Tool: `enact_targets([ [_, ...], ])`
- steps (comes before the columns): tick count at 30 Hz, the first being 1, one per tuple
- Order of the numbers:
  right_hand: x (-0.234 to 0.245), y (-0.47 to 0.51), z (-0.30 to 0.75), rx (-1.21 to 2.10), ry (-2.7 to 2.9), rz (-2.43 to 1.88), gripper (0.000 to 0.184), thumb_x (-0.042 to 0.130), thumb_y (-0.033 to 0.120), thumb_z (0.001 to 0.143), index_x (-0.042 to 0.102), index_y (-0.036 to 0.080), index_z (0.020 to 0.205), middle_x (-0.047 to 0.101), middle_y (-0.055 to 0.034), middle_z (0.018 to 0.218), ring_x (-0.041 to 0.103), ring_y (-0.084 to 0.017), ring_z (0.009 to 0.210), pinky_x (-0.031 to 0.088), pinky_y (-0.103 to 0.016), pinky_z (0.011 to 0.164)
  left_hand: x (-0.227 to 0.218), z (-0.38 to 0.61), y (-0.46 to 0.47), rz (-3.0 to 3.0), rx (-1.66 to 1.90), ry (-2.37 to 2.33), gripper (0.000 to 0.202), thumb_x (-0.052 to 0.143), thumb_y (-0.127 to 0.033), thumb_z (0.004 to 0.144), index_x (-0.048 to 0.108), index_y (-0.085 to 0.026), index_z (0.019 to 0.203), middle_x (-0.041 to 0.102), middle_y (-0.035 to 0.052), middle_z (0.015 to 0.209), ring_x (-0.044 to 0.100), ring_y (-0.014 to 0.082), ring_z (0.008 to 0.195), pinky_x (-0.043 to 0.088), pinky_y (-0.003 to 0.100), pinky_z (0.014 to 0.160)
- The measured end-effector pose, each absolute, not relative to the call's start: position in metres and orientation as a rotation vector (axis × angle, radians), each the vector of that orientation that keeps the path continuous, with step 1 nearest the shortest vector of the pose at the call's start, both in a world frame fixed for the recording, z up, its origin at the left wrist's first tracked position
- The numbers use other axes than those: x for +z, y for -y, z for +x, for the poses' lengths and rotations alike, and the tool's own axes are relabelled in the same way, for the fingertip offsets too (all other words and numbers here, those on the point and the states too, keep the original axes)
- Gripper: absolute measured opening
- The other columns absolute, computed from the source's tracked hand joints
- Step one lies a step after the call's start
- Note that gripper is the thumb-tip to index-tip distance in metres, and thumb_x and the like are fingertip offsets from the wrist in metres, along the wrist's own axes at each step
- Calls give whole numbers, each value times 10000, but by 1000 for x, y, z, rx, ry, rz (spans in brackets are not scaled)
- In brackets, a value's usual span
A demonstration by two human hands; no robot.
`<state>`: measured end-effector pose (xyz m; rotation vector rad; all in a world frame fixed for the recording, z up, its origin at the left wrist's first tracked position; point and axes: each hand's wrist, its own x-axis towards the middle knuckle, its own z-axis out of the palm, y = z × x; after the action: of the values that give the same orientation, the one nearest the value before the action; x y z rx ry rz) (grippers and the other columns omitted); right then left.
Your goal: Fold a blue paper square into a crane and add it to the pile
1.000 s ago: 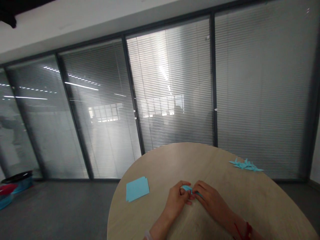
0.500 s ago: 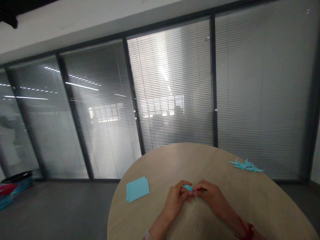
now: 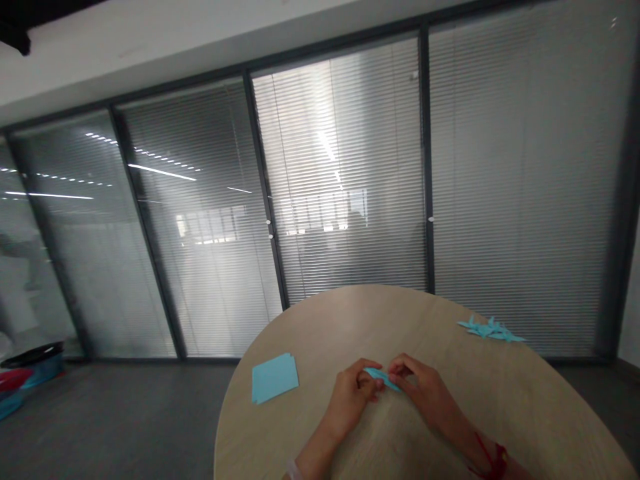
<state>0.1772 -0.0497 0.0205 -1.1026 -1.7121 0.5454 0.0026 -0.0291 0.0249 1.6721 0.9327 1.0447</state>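
A narrow piece of folded blue paper (image 3: pixel 379 375) lies slantwise between my hands, just over the table. My left hand (image 3: pixel 356 388) is closed on its left end, with thumb and fingers pinching it. At the other end, my right hand (image 3: pixel 416 379) has its fingertips pinched on the paper near its lower right tip. My fingers cover parts of the folds. To the left rests a stack of flat blue paper sheets (image 3: pixel 275 379). Several folded blue paper pieces with pointed ends (image 3: pixel 491 329) lie in a pile near the table's right edge.
The round wooden table (image 3: pixel 370 310) has its curved far edge near a glass partition with blinds (image 3: pixel 345 200). On the floor at far left stand a black-rimmed blue bin (image 3: pixel 37 360) and a red-topped one (image 3: pixel 13 383).
My right hand has shifted slightly up and right along the paper. More of the folded blue paper now shows between my hands. My left hand stays nearly in place.
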Motion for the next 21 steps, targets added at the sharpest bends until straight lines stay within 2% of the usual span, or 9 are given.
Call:
enact_targets([
  [6, 18, 50, 176, 368, 1741, -1115, 118, 530, 300, 848, 610, 214, 859, 682, -25, 842, 638, -184, 811, 495, -285, 759, 29, 1, 28, 1612, 1072, -967, 329, 680, -386, 691, 701, -135, 902, 666, 34, 647, 591, 145, 589, 499, 245, 556],
  [13, 10, 47, 176, 213, 1870, -1037, 143, 484, 262, 896, 620, 220, 917, 636, -38, 886, 601, -185, 853, 494, -307, 786, 26, 0, 22, 1531, 1124, -980, 300, 722, -370, 622, 746, -127, 795, 676, 47, 639, 575, 147, 582, 486, 251, 543],
  [21, 11, 48, 177, 205, 1903, -1004, 177, 482, 322, 924, 623, 234, 863, 611, -25, 858, 580, -186, 851, 488, -318, 782, 26, 4, 26, 1488, 1177, -911, 251, 705, -278, 634, 739, -138, 840, 688, 35, 668, 575, 139, 590, 477, 240, 573],
])
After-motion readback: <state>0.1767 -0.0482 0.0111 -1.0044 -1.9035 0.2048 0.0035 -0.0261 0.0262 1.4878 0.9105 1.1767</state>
